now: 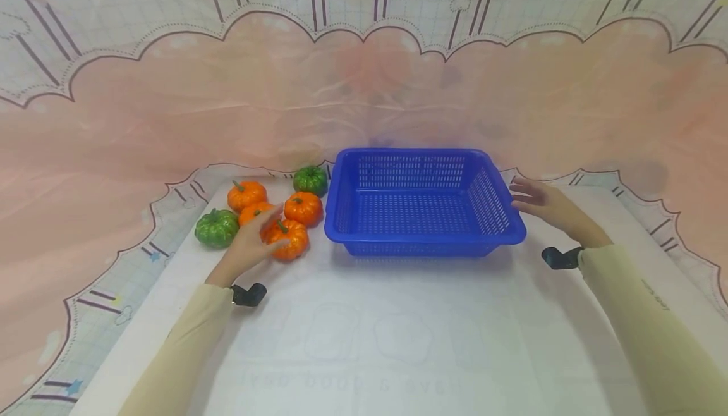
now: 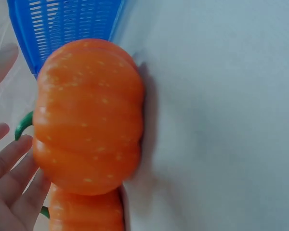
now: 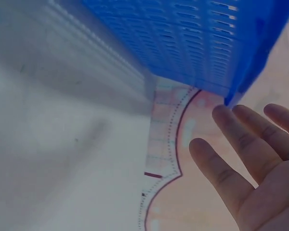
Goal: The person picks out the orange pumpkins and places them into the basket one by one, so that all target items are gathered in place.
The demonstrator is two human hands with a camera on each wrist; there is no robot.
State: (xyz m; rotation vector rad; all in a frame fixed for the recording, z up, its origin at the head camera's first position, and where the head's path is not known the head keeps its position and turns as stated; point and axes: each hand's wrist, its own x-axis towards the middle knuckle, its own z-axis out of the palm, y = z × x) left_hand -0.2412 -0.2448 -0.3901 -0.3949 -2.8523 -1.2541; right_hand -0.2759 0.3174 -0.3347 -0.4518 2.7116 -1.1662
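A blue plastic basket [image 1: 425, 239] with slotted walls stands upright on the table. Left of it sit small pumpkins: a front orange pumpkin [image 1: 292, 242], others in orange and two green ones. My left hand [image 1: 247, 245] is over the front orange pumpkin, thumb and fingers spread apart. In the left wrist view the fingers [image 2: 14, 180] are beside that pumpkin's stem side, and the pumpkin [image 2: 89, 115] lies with its green stem toward them. At the basket's right side is my right hand [image 1: 543, 204], fingers extended; in the right wrist view the fingertips come near the basket rim [image 3: 260, 62].
One green pumpkin [image 1: 217, 228] sits at the far left, another green pumpkin [image 1: 310, 181] at the back by the basket. An orange pumpkin [image 1: 304, 208] lies close to the basket's left wall. A patterned pink cloth [image 1: 370, 106] hangs behind the white table [image 1: 398, 340].
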